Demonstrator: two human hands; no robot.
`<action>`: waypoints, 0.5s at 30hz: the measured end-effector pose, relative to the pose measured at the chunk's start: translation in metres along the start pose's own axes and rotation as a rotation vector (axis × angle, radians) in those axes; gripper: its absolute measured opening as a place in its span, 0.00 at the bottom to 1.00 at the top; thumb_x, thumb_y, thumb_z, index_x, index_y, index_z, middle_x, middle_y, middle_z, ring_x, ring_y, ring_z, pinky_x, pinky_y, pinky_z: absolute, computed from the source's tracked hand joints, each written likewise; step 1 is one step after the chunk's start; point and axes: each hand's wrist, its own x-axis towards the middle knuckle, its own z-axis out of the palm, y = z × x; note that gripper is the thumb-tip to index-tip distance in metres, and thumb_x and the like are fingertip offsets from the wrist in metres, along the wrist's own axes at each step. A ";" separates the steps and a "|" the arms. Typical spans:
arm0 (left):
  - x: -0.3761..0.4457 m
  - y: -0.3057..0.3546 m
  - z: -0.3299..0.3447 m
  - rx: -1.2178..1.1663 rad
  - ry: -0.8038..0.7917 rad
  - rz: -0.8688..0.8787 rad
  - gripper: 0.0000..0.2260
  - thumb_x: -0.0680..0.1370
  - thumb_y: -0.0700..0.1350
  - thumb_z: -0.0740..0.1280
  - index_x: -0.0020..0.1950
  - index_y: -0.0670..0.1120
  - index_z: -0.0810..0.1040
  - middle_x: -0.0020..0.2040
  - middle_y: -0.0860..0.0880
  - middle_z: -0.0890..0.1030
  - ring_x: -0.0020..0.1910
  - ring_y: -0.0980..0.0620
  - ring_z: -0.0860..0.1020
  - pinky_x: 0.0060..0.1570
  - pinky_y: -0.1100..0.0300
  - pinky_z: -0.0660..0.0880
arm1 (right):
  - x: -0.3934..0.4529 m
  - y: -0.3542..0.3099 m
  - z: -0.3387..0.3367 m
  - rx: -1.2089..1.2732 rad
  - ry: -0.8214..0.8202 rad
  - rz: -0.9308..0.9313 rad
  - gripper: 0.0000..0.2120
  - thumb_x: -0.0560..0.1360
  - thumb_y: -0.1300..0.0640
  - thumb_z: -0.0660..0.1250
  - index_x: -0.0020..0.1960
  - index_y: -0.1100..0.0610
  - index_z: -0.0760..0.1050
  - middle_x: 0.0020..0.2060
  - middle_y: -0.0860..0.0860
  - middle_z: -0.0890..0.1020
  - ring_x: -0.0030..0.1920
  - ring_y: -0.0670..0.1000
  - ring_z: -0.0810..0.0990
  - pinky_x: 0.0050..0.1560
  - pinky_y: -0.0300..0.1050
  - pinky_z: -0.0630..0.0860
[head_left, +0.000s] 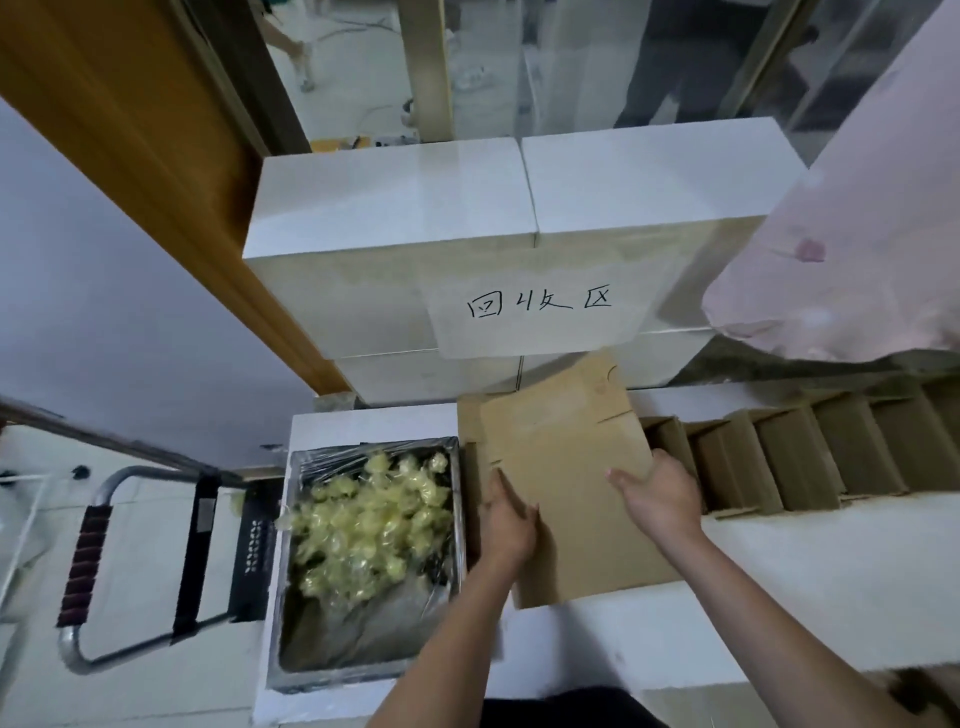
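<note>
A flat, folded brown cardboard box (561, 447) lies tilted on the white table (779, 582) in front of me. My left hand (506, 525) rests on its left edge with the fingers straight and pointing away from me. At the sheet's right edge is my right hand (660, 499); its thumb lies on top of the sheet and its fingers wrap past the edge, out of sight. Left of the cardboard stands a metal tray (460, 551) lined with plastic film and holding several small yellow wrapped pieces (363, 519).
A row of upright folded cardboard boxes (779, 462) runs along the table to the right. Stacked white cartons (395, 208) with a handwritten paper label (535, 306) stand behind. A hand trolley (88, 561) sits on the floor at left. Pink cloth (857, 218) hangs at right.
</note>
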 end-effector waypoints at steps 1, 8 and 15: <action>0.005 0.000 0.003 0.017 -0.022 -0.004 0.34 0.82 0.45 0.64 0.83 0.50 0.48 0.72 0.37 0.69 0.71 0.38 0.70 0.70 0.54 0.66 | 0.003 -0.004 0.003 -0.017 0.014 0.001 0.12 0.75 0.49 0.73 0.50 0.56 0.76 0.45 0.52 0.83 0.43 0.53 0.80 0.44 0.47 0.78; 0.038 -0.008 0.010 0.076 -0.076 -0.079 0.31 0.83 0.51 0.62 0.82 0.54 0.49 0.73 0.33 0.64 0.71 0.36 0.68 0.73 0.51 0.64 | 0.018 -0.014 0.027 -0.074 0.000 0.055 0.15 0.75 0.47 0.72 0.52 0.56 0.74 0.48 0.54 0.83 0.43 0.54 0.78 0.42 0.45 0.73; 0.040 -0.009 0.010 -0.036 -0.082 -0.092 0.33 0.82 0.49 0.65 0.82 0.47 0.51 0.75 0.38 0.68 0.71 0.40 0.71 0.69 0.55 0.66 | 0.017 -0.002 0.017 -0.029 0.015 0.079 0.14 0.74 0.47 0.73 0.49 0.57 0.75 0.45 0.52 0.82 0.44 0.55 0.79 0.42 0.46 0.73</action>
